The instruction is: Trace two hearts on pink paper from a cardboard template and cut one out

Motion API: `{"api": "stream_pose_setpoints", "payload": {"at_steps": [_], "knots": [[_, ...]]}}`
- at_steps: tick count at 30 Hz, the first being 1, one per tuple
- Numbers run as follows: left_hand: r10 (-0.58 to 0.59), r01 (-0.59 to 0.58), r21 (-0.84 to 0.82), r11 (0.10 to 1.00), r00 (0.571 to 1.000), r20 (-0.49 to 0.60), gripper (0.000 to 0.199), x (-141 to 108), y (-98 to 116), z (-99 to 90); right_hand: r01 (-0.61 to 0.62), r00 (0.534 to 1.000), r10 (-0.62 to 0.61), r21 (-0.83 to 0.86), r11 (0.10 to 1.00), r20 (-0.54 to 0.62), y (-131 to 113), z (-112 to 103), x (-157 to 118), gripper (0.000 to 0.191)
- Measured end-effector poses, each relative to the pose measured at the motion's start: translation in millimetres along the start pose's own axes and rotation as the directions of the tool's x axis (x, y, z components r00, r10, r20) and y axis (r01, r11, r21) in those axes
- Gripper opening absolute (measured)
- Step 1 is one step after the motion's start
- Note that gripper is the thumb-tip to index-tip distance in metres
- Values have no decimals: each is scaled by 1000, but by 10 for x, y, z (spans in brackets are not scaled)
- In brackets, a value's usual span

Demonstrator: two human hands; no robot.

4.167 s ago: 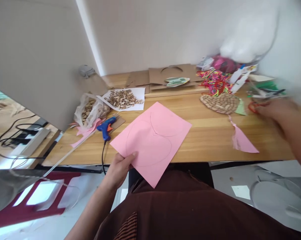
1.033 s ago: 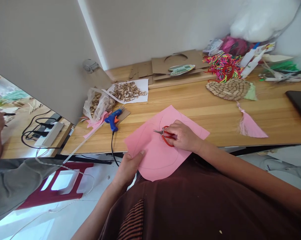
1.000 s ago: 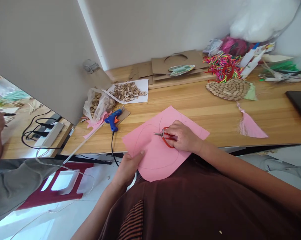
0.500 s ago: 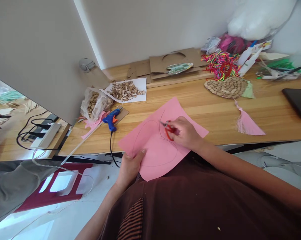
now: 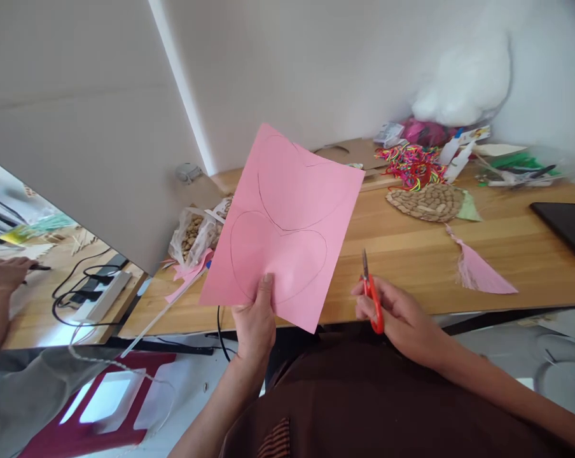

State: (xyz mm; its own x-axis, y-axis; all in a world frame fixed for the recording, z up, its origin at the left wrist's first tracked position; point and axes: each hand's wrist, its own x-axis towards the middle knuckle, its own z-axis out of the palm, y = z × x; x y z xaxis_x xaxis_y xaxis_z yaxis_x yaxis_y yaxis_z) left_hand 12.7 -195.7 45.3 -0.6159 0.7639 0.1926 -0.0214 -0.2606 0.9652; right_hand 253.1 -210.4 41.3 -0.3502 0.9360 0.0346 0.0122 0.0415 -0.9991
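A sheet of pink paper (image 5: 292, 197) is held up over the table's front edge, with two heart outlines drawn on it. My left hand (image 5: 259, 315) pinches its lower edge, the thumb on the front and the fingers hidden behind. Right of the paper, my right hand (image 5: 392, 315) grips red-handled scissors (image 5: 374, 305) by the handles. The scissor blades point up, look closed and stand apart from the paper.
Behind the paper, at its left, lies a plastic bag (image 5: 192, 238) of brown pieces. A woven piece (image 5: 428, 202), a pink tassel (image 5: 481, 267), colourful cords (image 5: 414, 165) and a black phone (image 5: 564, 226) are at the right. Another person's hand (image 5: 6, 277) holds a pen at far left.
My left hand has raised and turned the paper, which now hides the glue gun. My right hand has moved away from it, right and down, with the scissors.
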Motion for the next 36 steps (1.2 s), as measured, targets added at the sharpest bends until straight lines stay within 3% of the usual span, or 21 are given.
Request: {"api": "stream_pose_setpoints", "payload": {"at_steps": [5, 10, 15, 23, 36], "knots": [[35, -34, 49, 998, 999, -36, 55, -44, 69, 147, -28, 993, 19, 76, 997, 119, -51, 124, 40, 25], [69, -69, 11, 998, 997, -31, 63, -96, 93, 139, -20, 995, 20, -1, 1000, 94, -178, 144, 86, 34], [29, -29, -3, 1000, 999, -22, 62, -151, 64, 110, -9, 997, 10, -19, 1000, 78, -206, 149, 86, 44], [48, -47, 56, 997, 999, -18, 72, -188, 40, 109, 9, 998, -7, -48, 999, 56, -159, 160, 72, 43], [80, -77, 154, 985, 997, -14, 59, -221, 61, 92, -8, 999, 11, -56, 998, 51, -115, 196, 24, 45]]}}
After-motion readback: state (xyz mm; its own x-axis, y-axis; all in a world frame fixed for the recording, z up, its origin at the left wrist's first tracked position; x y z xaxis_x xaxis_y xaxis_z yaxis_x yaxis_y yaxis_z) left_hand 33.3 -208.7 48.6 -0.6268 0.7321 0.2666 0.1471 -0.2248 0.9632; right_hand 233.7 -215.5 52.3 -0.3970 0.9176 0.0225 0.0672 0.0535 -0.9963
